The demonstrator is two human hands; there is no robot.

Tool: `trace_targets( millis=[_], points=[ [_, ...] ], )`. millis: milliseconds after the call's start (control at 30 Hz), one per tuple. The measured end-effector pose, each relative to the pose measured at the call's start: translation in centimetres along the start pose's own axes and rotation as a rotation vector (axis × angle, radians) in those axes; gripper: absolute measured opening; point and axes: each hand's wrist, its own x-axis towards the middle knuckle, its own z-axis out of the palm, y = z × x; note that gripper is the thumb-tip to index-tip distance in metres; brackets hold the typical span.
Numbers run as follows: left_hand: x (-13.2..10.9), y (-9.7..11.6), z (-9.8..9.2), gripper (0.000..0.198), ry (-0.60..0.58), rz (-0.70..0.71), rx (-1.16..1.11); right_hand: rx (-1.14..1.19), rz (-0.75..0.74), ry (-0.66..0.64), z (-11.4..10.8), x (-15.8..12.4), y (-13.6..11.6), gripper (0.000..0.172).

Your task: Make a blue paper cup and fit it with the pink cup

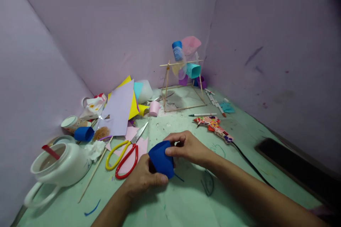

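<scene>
A small blue paper cup (161,158) is held between both hands over the green tabletop, its open end tilted up to the left. My left hand (146,177) grips its lower left side, thumb along the bottom. Fingers of my right hand (183,145) pinch the upper right edge. Left of the hands lie scissors (130,145) with one yellow and one red handle, blades spread, over pink paper scraps (142,145). To the right rests a flower-patterned glue gun (214,127) with a black cord.
A stick frame (166,85) carrying a wheel of coloured cups stands at the back. Several markers (215,103) lie on its right. At left are a white teapot (71,166), a wooden stick (92,177), another blue cup (84,133) and lilac paper (117,106). A dark slab (290,166) lies right.
</scene>
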Motion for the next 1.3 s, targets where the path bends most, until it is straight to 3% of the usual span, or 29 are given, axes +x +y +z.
trace_targets(
  millis=[133,233,267,300,367,400,500,633,733,800,933,967,1000,1100,1200,1300],
  points=[
    [-0.4,0.5,-0.4,0.051,0.021,-0.004,0.037,-0.081,-0.003,-0.216,-0.7,0.8,-1.8,0.030],
    [-0.6,1.0,-0.5,0.043,0.041,-0.005,0.091,-0.234,0.008,-0.395,-1.7,3.6,-3.1,0.035],
    [-0.6,1.2,-0.5,0.045,0.067,-0.021,0.096,-0.329,0.016,-0.367,-2.1,5.2,-3.4,0.037],
    [-0.6,1.3,-0.6,0.049,0.106,-0.040,0.097,-0.428,0.014,-0.242,-2.5,7.0,-3.5,0.038],
    [-0.6,1.5,-0.8,0.056,0.201,-0.073,0.094,-0.702,0.045,0.157,-3.2,11.1,-3.5,0.044],
    [-0.5,1.5,-0.9,0.059,0.243,-0.073,0.096,-0.756,0.048,0.232,-3.5,13.2,-3.2,0.048],
    [-0.4,1.5,-1.6,0.061,0.312,-0.024,0.134,-0.824,0.094,0.255,-3.8,17.9,-1.8,0.050],
    [-0.2,1.5,-2.3,0.063,0.386,0.015,0.215,-0.880,0.110,0.222,-3.8,20.0,-0.2,0.041],
    [-0.1,1.8,-2.3,0.066,0.457,0.000,0.244,-0.873,0.066,0.174,-3.9,18.6,-0.6,0.024],
    [-0.1,2.1,-2.0,0.063,0.497,0.005,0.268,-0.865,0.016,0.132,-4.1,15.9,-1.6,0.015],
    [0.2,2.0,-0.9,0.046,0.594,0.037,0.416,-0.870,-0.128,0.107,-3.8,7.0,-3.5,0.012],
    [0.4,1.8,-0.5,0.043,0.601,0.053,0.448,-0.888,-0.253,0.076,-3.5,4.5,-3.7,0.012],
    [0.5,1.5,0.0,0.042,0.600,0.069,0.463,-0.883,-0.350,0.068,-3.2,2.2,-3.7,0.012],
    [1.1,0.6,1.6,0.043,0.563,0.100,0.482,-0.896,-0.456,0.071,-2.1,-2.5,-2.8,0.010],
    [1.2,-0.1,2.6,0.043,0.534,0.091,0.633,-0.899,-0.492,0.082,-1.4,-3.8,-1.4,0.013],
    [1.0,-0.3,2.4,0.049,0.497,0.090,0.738,-0.916,-0.506,0.087,-1.2,-3.4,-0.5,0.015]
  ],
)
